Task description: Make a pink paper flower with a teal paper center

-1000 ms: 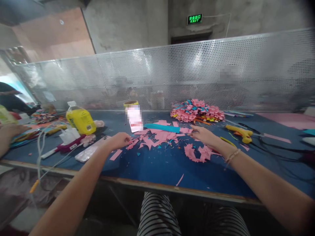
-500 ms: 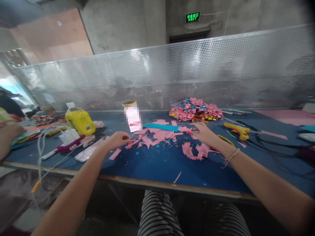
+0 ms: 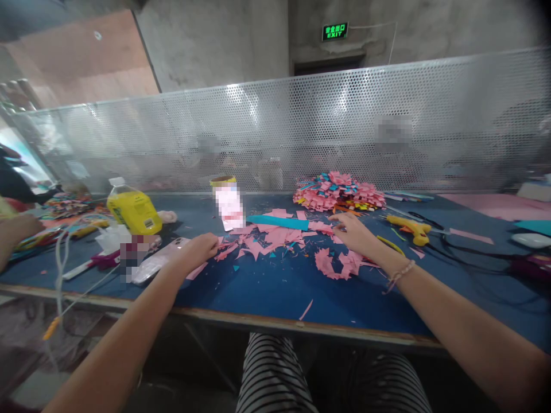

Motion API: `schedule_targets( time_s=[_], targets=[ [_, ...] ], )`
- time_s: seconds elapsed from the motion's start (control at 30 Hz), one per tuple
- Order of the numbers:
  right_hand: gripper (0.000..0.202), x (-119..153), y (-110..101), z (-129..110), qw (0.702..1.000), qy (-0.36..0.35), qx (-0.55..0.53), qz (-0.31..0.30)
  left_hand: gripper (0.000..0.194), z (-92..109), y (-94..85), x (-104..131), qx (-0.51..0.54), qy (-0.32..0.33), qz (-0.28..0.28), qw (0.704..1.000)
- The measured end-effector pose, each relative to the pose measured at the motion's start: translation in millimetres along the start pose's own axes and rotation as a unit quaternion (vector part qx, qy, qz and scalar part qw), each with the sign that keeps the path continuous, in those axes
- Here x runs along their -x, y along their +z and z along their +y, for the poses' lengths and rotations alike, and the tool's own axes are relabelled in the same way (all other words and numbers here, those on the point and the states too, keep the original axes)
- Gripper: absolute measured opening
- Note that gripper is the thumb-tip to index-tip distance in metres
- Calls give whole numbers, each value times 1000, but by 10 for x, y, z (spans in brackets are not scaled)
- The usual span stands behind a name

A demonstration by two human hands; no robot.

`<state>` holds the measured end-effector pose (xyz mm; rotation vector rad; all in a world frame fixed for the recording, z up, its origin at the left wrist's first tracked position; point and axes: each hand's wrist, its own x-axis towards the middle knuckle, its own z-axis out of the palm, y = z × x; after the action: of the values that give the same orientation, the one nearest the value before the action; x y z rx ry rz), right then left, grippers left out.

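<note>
My left hand [image 3: 204,248] rests low over the table with its fingers curled, at the left edge of the pink paper scraps [image 3: 271,235]. Whatever those fingers hold, if anything, is hidden. A pink strip [image 3: 197,271] lies partly under this hand. On the other side of the scraps, my right hand [image 3: 352,232] is open, fingers a little bent and apart, by the pink pieces. Between both hands a flat blue strip [image 3: 279,222] lies across the scraps. A frilled pink paper ring [image 3: 338,265] lies just below my right hand.
A lit phone [image 3: 229,215] leans on a yellow tape roll [image 3: 222,181]. At left stand a yellow bottle [image 3: 134,211], another phone [image 3: 157,264] and white cables [image 3: 62,252]. A fringed paper pile [image 3: 338,192] and yellow glue gun [image 3: 411,228] lie right. Another person's hand [image 3: 21,229] shows far left.
The view has turned slightly, so everything sits a bit further left. My left hand has drawn back slightly to the left. My right hand stays by the pink scraps.
</note>
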<state>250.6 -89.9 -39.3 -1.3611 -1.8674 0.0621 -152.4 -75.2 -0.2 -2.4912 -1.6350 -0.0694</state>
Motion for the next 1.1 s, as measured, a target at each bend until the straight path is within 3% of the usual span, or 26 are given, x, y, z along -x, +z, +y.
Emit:
schedule_targets(
  time_s=[0.13,0.27,0.43,0.5,0.6,0.67,0.73,0.8,0.93,1.1],
  targets=[
    [28,9,-8,1,1000,2,-9,0,15,-28,-79,48,49,-53,24,997],
    [27,14,1,2,1000,6,-23,-14,21,-86,-178,101,184,-127,26,974],
    [25,17,-14,-62,999,7,-38,-19,22,-68,-244,100,353,-170,-62,918],
    [25,19,-31,-95,999,15,-29,-27,21,-58,-261,72,347,-164,-98,918],
    [25,25,-49,-117,999,19,-27,-37,23,-68,-293,8,249,-155,-135,947],
    [25,30,-50,-111,999,13,-28,-37,22,-67,-318,-29,143,-167,-106,970],
    [26,33,-45,-101,999,4,-25,-33,16,-35,-339,-42,72,-177,-30,981],
    [26,36,-41,-97,999,-1,-19,-32,17,38,-344,-29,72,-154,15,985],
    [24,37,-39,-105,999,0,-9,-41,23,240,-291,32,122,-79,-58,988],
    [24,29,-37,-89,998,2,-14,-55,22,318,-237,57,117,-44,-53,991]
  ],
)
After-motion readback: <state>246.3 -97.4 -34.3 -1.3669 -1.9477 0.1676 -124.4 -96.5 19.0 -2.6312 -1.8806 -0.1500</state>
